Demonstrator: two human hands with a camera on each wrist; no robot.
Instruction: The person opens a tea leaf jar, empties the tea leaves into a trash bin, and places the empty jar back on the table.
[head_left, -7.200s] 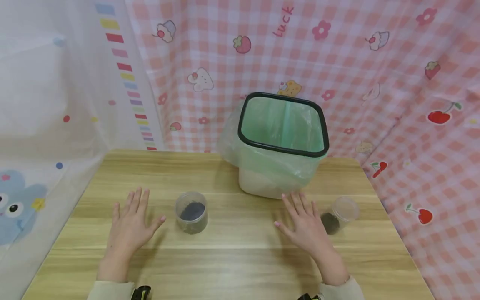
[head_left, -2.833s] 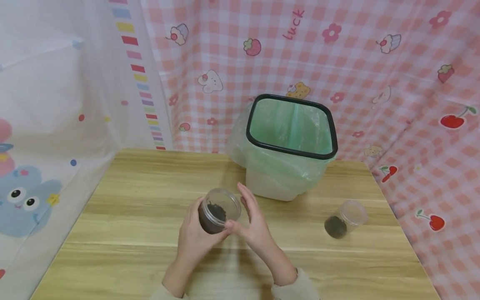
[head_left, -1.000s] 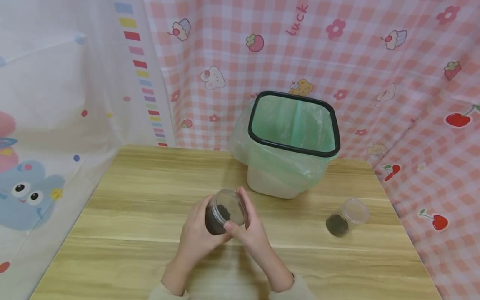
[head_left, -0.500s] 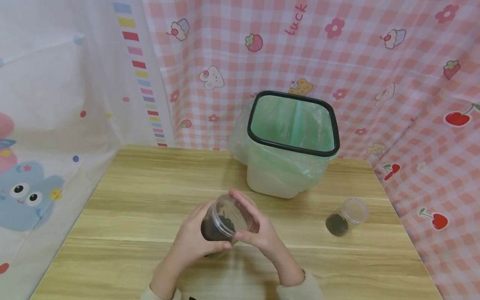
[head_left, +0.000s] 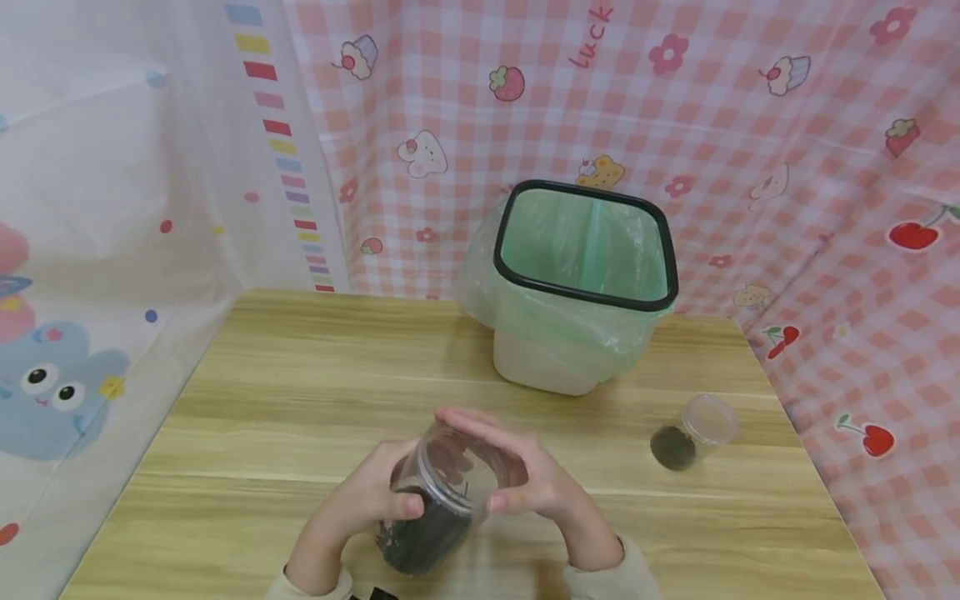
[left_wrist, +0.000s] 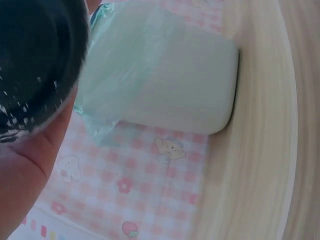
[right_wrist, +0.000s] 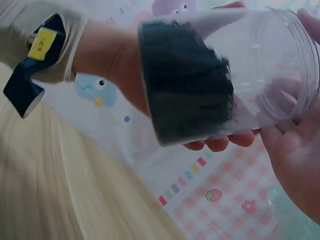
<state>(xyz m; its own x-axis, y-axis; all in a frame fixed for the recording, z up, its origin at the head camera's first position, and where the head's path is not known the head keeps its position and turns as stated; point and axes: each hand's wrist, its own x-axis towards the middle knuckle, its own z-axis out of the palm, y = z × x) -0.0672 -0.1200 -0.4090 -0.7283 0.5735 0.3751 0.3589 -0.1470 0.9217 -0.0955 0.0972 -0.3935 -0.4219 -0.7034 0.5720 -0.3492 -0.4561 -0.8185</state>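
A clear plastic jar (head_left: 427,533) is held over the near middle of the table, tilted with its ringed top toward the right. Dark, loose material (right_wrist: 190,82) fills about the lower half of it. My left hand (head_left: 363,496) grips the body, thumb on the near side. Around the ringed, see-through top end, my right hand (head_left: 543,483) curls its fingers on the far side and its thumb on the near side. The left wrist view has the jar's dark base (left_wrist: 37,60) up close. Whether the lid is loose I cannot tell.
Behind the hands stands a pale bin (head_left: 540,362) with a black rim and a green bag liner (head_left: 592,242). A second clear jar (head_left: 708,421) with dark contents stands on the wooden table (head_left: 285,358) at right. Printed cloth (head_left: 465,108) hangs behind.
At first both hands lay spread on the table and the jar stood between them; both then took hold of it. Over the last second the jar came nearer my body and tilted further.
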